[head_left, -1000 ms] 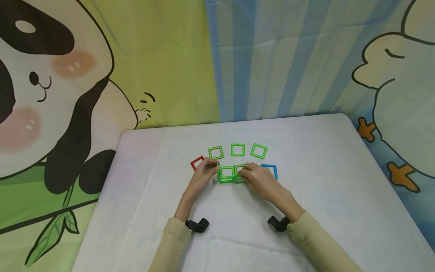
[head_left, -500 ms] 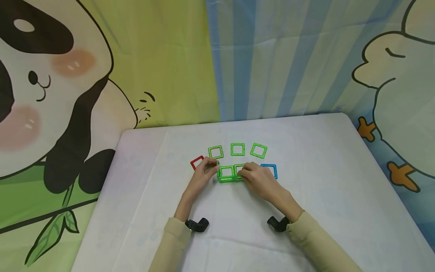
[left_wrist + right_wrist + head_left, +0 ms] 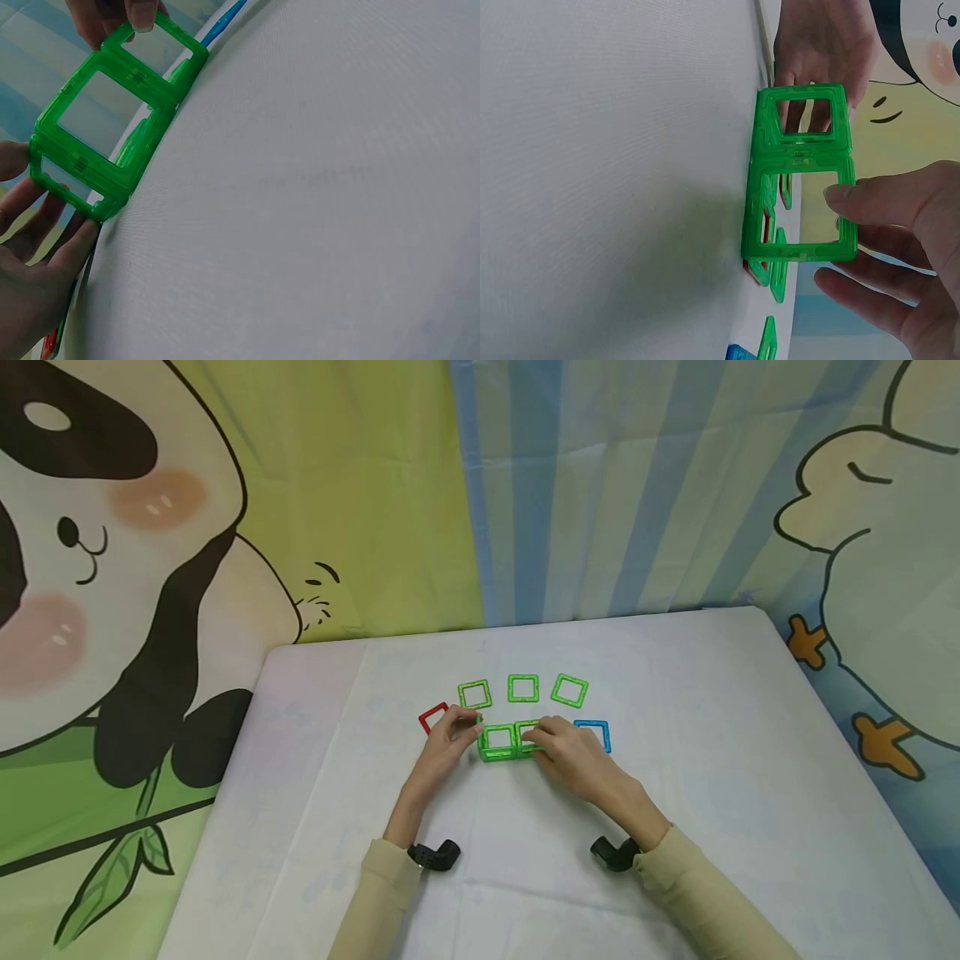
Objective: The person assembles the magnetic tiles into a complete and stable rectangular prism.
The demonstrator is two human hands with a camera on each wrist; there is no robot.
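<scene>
Pinching the joined green squares (image 3: 802, 159) mid-frame, left hand (image 3: 444, 743) and right hand (image 3: 576, 760) have barely moved. This seems a steadying hold.

Joined square frames (image 3: 801, 159) and loose square frames (image 3: 523, 699) are green; one red frame (image 3: 433, 710) and one blue frame (image 3: 592, 723) contrast. Bench (image 3: 375, 735), white; sleeves (image 3: 378, 893), beige; backdrop curtain (image 3: 637, 485), striped blue and pale; panda print (image 3: 142, 585), black and white.

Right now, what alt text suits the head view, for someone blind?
A person's left grip and right grip hold joined green frames on a table. Three loose green frames lie beyond, a red frame at left, a blue frame at right.
</scene>
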